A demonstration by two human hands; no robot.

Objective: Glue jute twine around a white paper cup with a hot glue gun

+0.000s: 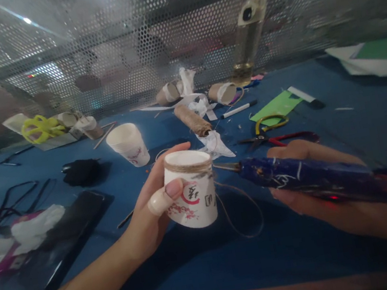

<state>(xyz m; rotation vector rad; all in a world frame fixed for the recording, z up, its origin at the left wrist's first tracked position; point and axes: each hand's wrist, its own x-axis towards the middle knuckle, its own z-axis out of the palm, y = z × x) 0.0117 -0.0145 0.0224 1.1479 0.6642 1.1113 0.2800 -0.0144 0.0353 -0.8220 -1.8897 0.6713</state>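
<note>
My left hand (145, 212) is closed round a white paper cup (193, 209) printed with red blossoms and dark characters, its thumb on the near side with a pale band or plaster. Brown twine (187, 165) circles the cup near its upper end, and a loose length loops down at the right. My right hand (305, 171) grips a dark blue glue gun (294, 170) with a small red light. The metal nozzle (225, 166) points left, close to the twine at the cup's right side; whether it touches, I cannot tell.
Stacked paper cups (128, 143) lean behind my left hand. A twine roll (193, 120), pliers (261, 136), a marker (239, 109) and green paper (276, 109) lie beyond. A glass bottle (249, 31) stands before the perforated screen (119, 53). At left are a black phone-like slab (78, 233) and yellow-handled scissors (42, 129).
</note>
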